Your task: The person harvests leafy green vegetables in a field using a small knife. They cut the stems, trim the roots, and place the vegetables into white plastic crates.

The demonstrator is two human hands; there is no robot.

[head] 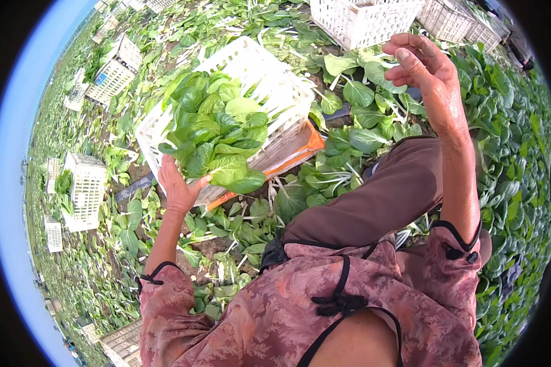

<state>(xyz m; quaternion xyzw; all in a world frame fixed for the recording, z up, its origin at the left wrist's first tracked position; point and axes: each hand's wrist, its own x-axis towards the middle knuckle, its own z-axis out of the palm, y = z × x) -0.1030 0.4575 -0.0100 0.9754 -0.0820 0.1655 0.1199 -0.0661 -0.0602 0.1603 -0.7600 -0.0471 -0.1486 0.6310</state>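
Note:
A white plastic crate (282, 85) stands in front of me, tilted in the view, on something with an orange edge (294, 153). Leafy greens with pale stalks (211, 124) lie in its near left part, their leaves facing me. My left hand (180, 186) is at the crate's near left corner, thumb and fingers spread against the lower leaves; the leaves hide most of the fingers. Raised over the plants at the right is my right hand (420, 69), with its fingers bent and apart and nothing between them.
Another white crate (365, 20) stands at the top, beyond my right hand. Crates with greens (85, 192) stand at the left. Cut leaves (238, 270) litter the ground. Dense growing greens (514, 183) fill the right side, beside my bent leg (372, 188).

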